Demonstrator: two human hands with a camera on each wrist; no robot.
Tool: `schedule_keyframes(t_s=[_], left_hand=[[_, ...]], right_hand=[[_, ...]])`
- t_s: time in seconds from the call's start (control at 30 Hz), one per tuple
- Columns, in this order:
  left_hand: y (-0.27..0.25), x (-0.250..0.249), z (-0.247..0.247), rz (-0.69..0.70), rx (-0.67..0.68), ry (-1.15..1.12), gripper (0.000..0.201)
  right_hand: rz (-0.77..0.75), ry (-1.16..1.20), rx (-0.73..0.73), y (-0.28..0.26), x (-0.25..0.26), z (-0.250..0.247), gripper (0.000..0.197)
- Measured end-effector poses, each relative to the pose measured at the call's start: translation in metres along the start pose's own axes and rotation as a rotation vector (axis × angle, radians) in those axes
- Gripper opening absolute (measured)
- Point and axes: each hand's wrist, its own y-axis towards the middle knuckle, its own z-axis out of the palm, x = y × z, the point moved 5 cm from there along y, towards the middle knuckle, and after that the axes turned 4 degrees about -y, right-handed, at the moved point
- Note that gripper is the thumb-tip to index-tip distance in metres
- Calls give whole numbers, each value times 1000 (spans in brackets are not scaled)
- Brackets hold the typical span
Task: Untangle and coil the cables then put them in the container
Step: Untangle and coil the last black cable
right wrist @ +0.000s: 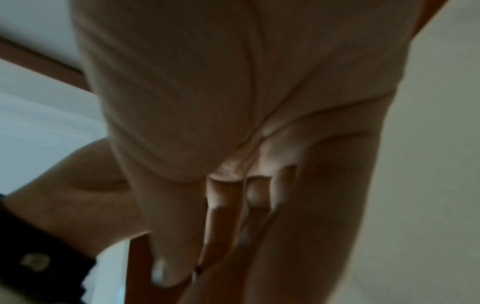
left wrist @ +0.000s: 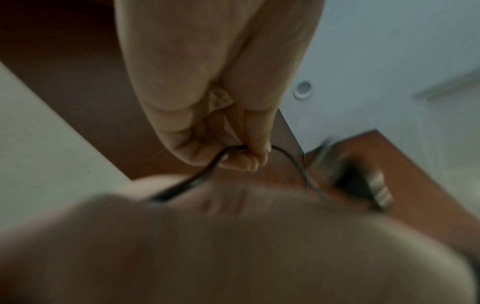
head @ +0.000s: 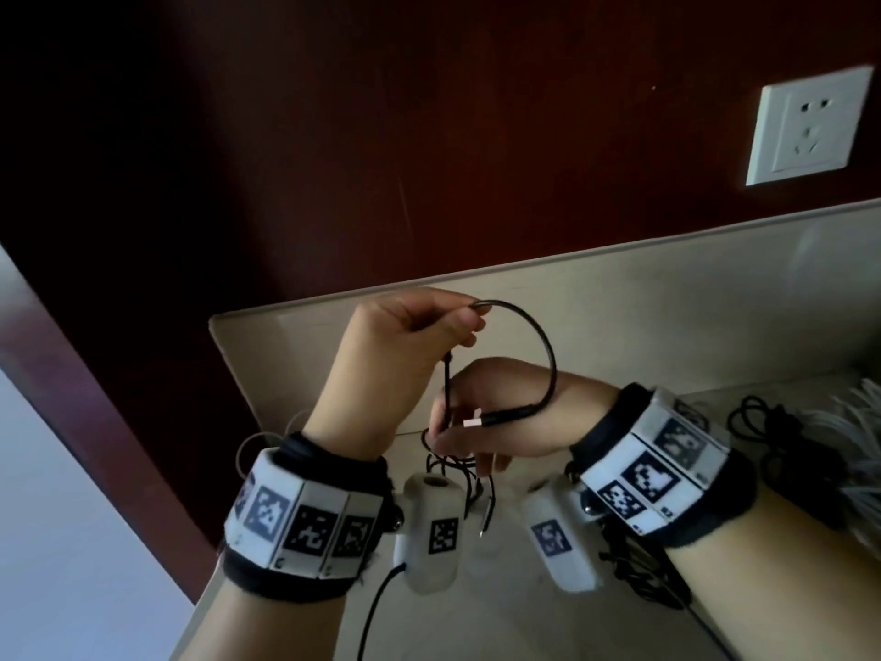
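My left hand [head: 469,322] is raised above the beige surface and pinches a thin black cable [head: 548,345] between thumb and fingers. From the pinch the cable arcs right and down to a black plug with a white tip [head: 505,416]. A second strand drops straight to my right hand [head: 453,436], whose curled fingers hold it just below. More black loops [head: 453,462] hang under that hand. The left wrist view shows the cable [left wrist: 205,176] pinched at the fingertips [left wrist: 249,160] and the blurred plug [left wrist: 363,185]. In the right wrist view the fingers [right wrist: 223,205] are curled.
A white wall socket [head: 810,126] sits on the dark red wall. More black cables [head: 772,436] and a grey feathery thing [head: 853,422] lie at the right. Another dark tangle [head: 639,574] lies under my right wrist. The beige surface [head: 667,302] has a raised back edge.
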Motion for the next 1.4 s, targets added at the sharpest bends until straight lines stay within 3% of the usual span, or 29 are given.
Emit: schedule_keyframes(t_s=[0.1,0.17,0.3,0.37,0.43,0.5,0.6,0.67,0.77,0.8,0.87,0.93,1.07,1.13,1.3,1.4], left_hand=[[5,21,-4,-62,-27,103,17],[5,33,-2,-154,70,189,15],[-17,42,13,-244,683,734,20],[-23,44,15,-267,797,773,18],[-15,46,7,-243,653,771,15],[-4,45,-7,-203,411,729,22],[1,36,-27,-255,170,561,26],[-3,26,-30,-316,240,502,4],[-18,18,-26,-412,552,489,39],[-18,15,-25,-382,530,476,35],[-10,11,-26,-234,334,501,13],[-7,13,-19,-145,258,574,11],[-14,31,10,-207,490,640,23],[-12,36,16,-177,491,685,17],[-6,41,-5,-318,324,521,9],[-3,36,-23,-356,73,369,20]], right_hand=[[-24,155,-154,1,5,-14,15],[23,301,-294,-4,2,-31,20],[43,680,-470,-14,-4,-56,24],[22,796,-576,-18,-8,-66,26],[26,837,-661,-22,-12,-75,27],[54,850,-706,-26,-16,-80,31],[118,827,-746,-29,-21,-83,35],[151,767,-734,-29,-22,-82,32],[159,668,-686,-26,-17,-76,29],[152,635,-673,-25,-14,-74,28],[136,585,-644,-22,-8,-67,29],[126,552,-625,-20,-4,-62,30],[109,548,-645,-21,0,-61,31],[101,574,-646,-22,1,-62,32],[129,492,-703,-30,-1,-73,29],[146,245,-773,-35,-4,-78,31]])
